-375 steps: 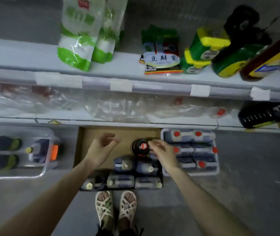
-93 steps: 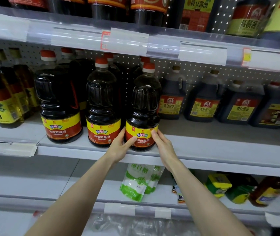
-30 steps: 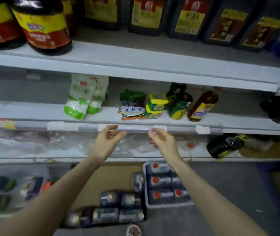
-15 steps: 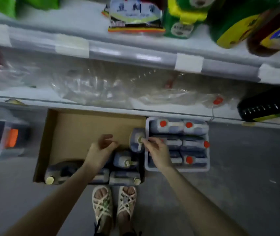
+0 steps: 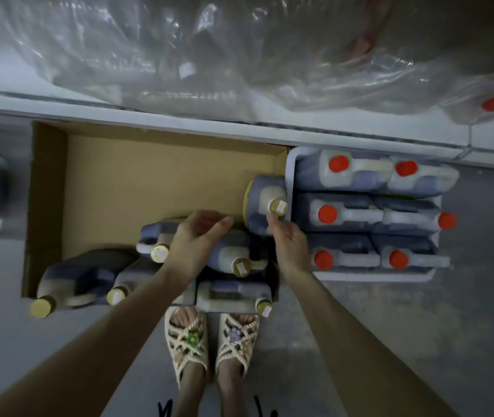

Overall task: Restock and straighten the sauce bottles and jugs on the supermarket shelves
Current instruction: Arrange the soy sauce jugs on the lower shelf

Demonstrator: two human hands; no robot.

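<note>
Since half a second ago the view has dropped closer to the cardboard box (image 5: 137, 176), and the shelves above have slid out of the frame; both hands have kept their places over its right end. The right hand (image 5: 289, 242), right of centre, reaches up the frame with loose fingers, its fingertips (image 5: 270, 219) touching the shoulder of a gold-capped jug (image 5: 262, 203) just below the cap (image 5: 278, 206); it grips nothing. That jug stands against the box's right wall. The left hand (image 5: 199, 239), just left of it at centre, hovers with fingers loosely curled and holds nothing. Under and below it lie more gold-capped jugs (image 5: 230, 254), crowded along the box's lower edge toward the lower left. Just beside the box on the right, a white tray (image 5: 292, 158) holds red-capped jugs (image 5: 345, 173) in rows. Both sit on the grey floor (image 5: 420, 326) against the bottom shelf (image 5: 239, 121), where crumpled clear plastic (image 5: 179, 55) fills the top of the frame. Two sandalled feet (image 5: 188, 341) stand at bottom centre.
</note>
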